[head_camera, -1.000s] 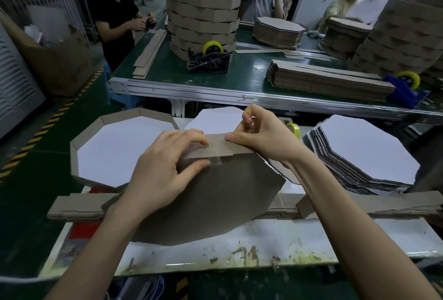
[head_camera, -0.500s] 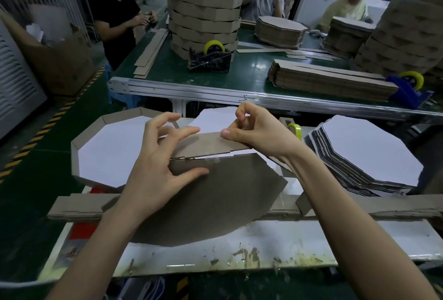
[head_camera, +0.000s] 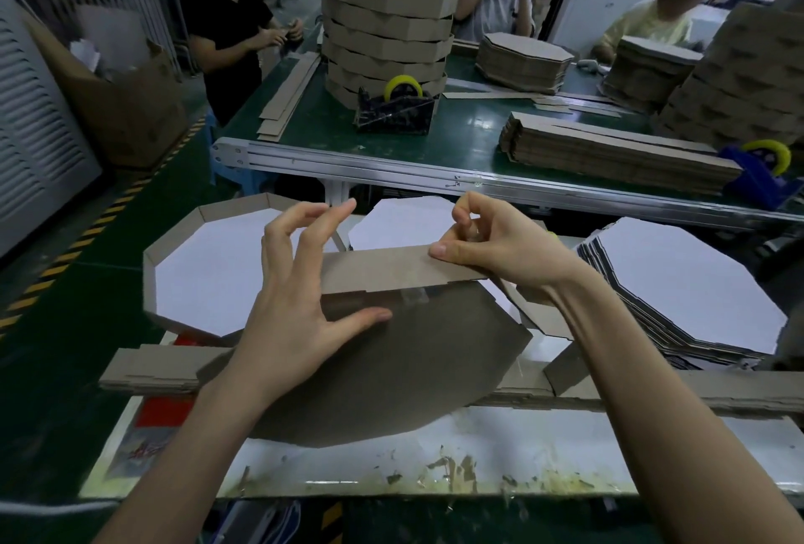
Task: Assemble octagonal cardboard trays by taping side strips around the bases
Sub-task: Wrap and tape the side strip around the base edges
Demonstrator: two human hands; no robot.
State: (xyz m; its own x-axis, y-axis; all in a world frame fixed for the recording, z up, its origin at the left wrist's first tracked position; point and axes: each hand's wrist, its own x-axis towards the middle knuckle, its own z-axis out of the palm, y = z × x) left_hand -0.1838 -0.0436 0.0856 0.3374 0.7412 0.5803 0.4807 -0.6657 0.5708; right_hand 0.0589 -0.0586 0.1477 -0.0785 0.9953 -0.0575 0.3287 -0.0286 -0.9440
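Observation:
A brown octagonal base [head_camera: 404, 374] stands tilted on edge on the white bench, brown side toward me. A cardboard side strip [head_camera: 383, 269] lies along its top edge, joined by a piece of clear tape [head_camera: 415, 295]. My right hand [head_camera: 500, 252] pinches the strip's right part with thumb and curled fingers. My left hand [head_camera: 300, 282] has its fingers spread and lifted off the strip, while its thumb rests on the base's face.
A finished tray [head_camera: 209, 273] lies at left, a stack of white-faced bases [head_camera: 687, 295] at right, loose strips [head_camera: 165, 369] along the bench. Behind, a green conveyor table [head_camera: 470, 130] carries stacked trays [head_camera: 387, 25], strip piles and tape dispensers [head_camera: 398, 108]. Three people work beyond.
My left hand's fingers have lifted off the strip and spread upward; only its thumb stays on the base. The right hand keeps its pinch on the strip.

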